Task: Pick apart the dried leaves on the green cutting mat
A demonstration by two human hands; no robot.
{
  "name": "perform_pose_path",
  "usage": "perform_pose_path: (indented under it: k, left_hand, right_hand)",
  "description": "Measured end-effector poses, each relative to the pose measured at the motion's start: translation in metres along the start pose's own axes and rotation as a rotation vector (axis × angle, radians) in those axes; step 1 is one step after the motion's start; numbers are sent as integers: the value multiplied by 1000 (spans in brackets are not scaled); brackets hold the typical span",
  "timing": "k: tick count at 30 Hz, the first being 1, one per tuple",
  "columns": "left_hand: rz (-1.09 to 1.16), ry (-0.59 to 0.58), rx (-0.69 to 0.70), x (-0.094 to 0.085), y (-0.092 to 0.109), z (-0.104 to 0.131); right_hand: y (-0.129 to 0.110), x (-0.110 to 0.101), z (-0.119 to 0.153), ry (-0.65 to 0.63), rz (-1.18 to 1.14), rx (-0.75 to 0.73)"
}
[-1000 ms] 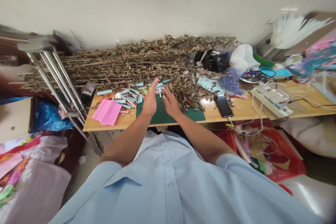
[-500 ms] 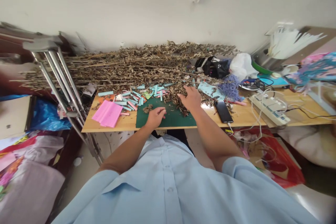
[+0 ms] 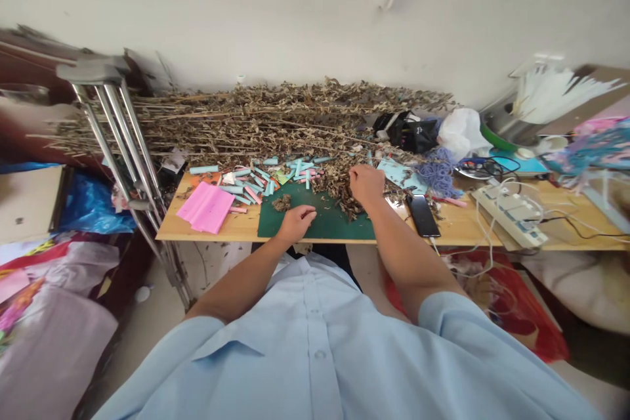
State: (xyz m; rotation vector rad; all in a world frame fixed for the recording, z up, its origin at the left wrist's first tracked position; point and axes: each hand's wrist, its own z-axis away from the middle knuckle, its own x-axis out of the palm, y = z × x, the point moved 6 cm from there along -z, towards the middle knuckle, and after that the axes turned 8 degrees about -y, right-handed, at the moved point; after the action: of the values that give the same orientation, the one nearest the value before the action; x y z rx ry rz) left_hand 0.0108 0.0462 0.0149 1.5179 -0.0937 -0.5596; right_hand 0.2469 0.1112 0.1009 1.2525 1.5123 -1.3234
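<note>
My right hand (image 3: 367, 185) is at the right side of a heap of crumbled dried leaves (image 3: 340, 185), fingers curled closed on some of the leaves. Low over the green mat (image 3: 327, 226), my left hand (image 3: 296, 224) has its fingers pressed together; whatever may be between them is hidden. Just beyond it a small clump of dried leaves (image 3: 282, 203) lies on the mat. Blue and pink paper rolls (image 3: 251, 185) are scattered to the left of the heap. Pink paper sheets (image 3: 205, 207) lie near the table's left end.
Long dried plant stalks (image 3: 236, 121) are piled along the wall. A phone (image 3: 422, 215) on a cable and a power strip (image 3: 509, 215) lie to the right, near purple yarn (image 3: 437, 172) and a black bag (image 3: 416, 131). Metal crutches (image 3: 121, 138) stand at the table's left.
My right hand's spread fingers have closed at the leaf heap. My left hand has stayed over the mat, slightly farther from the small clump. The view has shifted slightly.
</note>
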Motion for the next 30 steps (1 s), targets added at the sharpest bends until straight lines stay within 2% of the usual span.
perform_pose_path:
  k: [5, 7, 9, 13, 17, 20, 23, 30]
  left_hand:
    - [15, 6, 15, 0, -1, -2]
    - [29, 1, 7, 1, -2, -2]
    - [45, -2, -2, 2, -2, -2]
    - [29, 7, 10, 2, -3, -1]
    - [-25, 14, 37, 2, -3, -1]
    - [-51, 16, 57, 1, -3, 0]
    - [-76, 30, 87, 0, -2, 1]
    - [-90, 39, 135, 0, -3, 1]
  right_hand:
    - [0, -8, 4, 51, -59, -8]
    - [-9, -10, 7, 53, -81, -68]
    - [-27, -6, 10, 3, -101, -167]
    - [-69, 19, 18, -189, -106, -317]
    - [-90, 47, 14, -301, -4, -185]
    - [-95, 64, 7, -390, 86, -102]
    - [-96, 72, 2, -459, 131, -108]
    - [-86, 62, 13, -406, 156, -168]
